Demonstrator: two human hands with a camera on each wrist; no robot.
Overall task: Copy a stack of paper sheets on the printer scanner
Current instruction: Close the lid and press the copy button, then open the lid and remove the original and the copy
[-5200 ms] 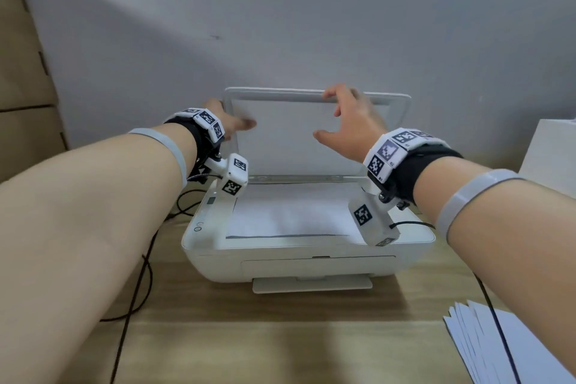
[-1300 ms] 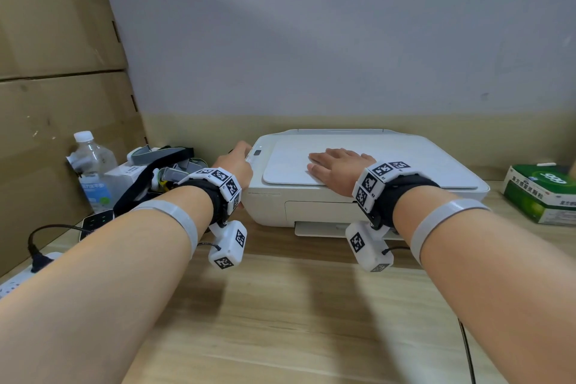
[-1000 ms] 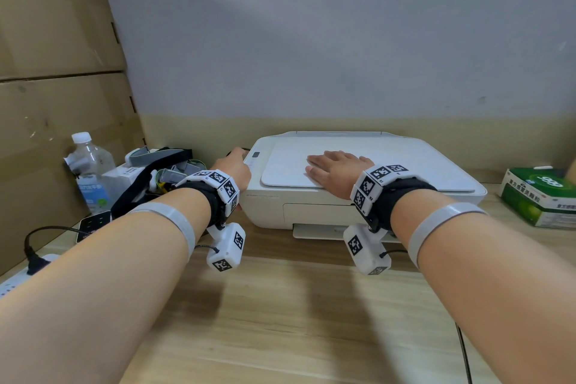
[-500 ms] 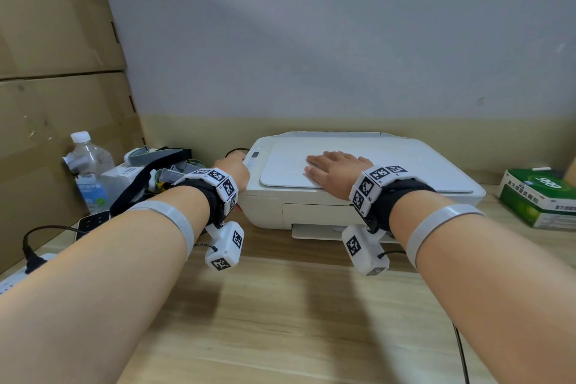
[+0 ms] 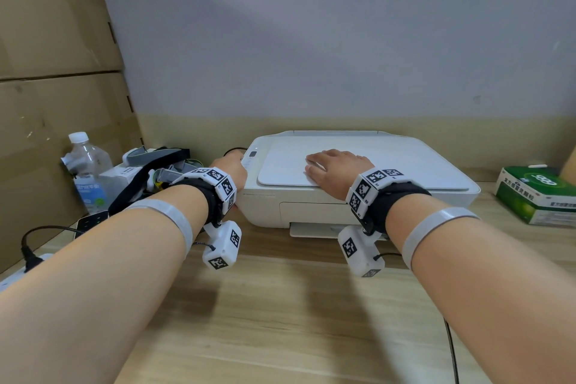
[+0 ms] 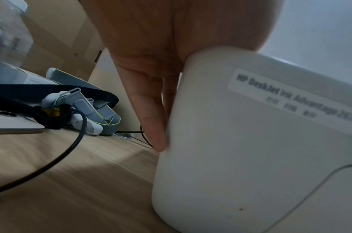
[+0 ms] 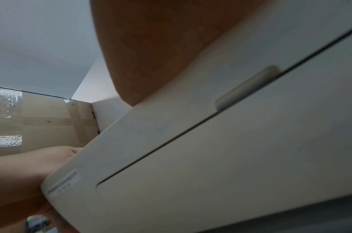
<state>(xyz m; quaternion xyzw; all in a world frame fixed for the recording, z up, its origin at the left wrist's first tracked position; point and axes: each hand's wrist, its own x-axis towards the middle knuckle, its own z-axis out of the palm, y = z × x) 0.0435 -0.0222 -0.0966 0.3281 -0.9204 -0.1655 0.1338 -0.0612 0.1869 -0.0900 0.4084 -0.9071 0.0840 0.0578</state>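
A white printer point(image 5: 358, 184) sits on a wooden desk point(image 5: 280, 305) against a pale wall, its scanner lid point(image 5: 367, 165) shut flat. The right hand point(image 5: 338, 170) lies palm down on the lid's near left part, fingers straight and together, pointing left; the forearm reaches in from the lower right, wrist just over the printer's front edge. From the right wrist view only the heel of that hand shows, pressed on the lid's top edge above the front panel.

The left hand point(image 5: 229, 170) is at the printer's front left corner. The left wrist view shows the palm point(image 6: 161, 39) over the rounded corner and the fingers point(image 6: 151, 113) reaching straight down along the printer's left side, touching it; the thumb is hidden, so whether it presses the top panel cannot be told. The left forearm comes in from the lower left, nearly level with the desk.

Left of the printer lie a tangle of grey and black straps point(image 5: 156, 165), a small white box point(image 5: 120, 174) and a clear water bottle point(image 5: 85, 171), in front of stacked cardboard boxes point(image 5: 56, 72). A black cable point(image 6: 67, 157) curves across the desk there. A green carton point(image 5: 536, 193) rests on the desk to the printer's right.
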